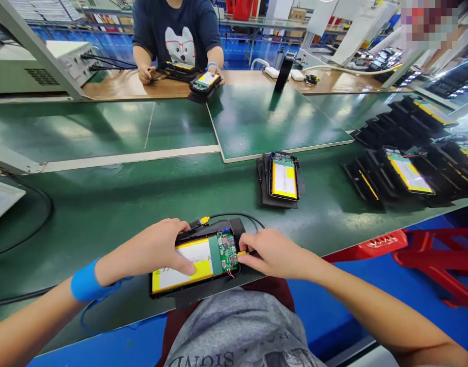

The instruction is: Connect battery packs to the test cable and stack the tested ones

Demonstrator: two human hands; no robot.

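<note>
An opened power bank [195,257] lies in front of me, its white and yellow battery pack in a black case. At its right end is a green circuit board [226,250] with a small blue light. My left hand [168,250], wearing a blue wrist strap [89,283], grips the case, thumb on the battery. Between thumb and fingers, my right hand [260,252] pinches a yellow cable plug [241,253] at the board's edge; whether it is seated is hidden. Behind the case, a black cable [234,214] carries another yellow-tipped plug [204,220] close to my left fingers.
A second opened power bank [284,178] rests on dark pads beyond my right hand. Stacked black cases [394,168] crowd the right side. A raised green board [272,122] spans the bench's middle. Across from me, a person [176,41] handles another power bank [205,81].
</note>
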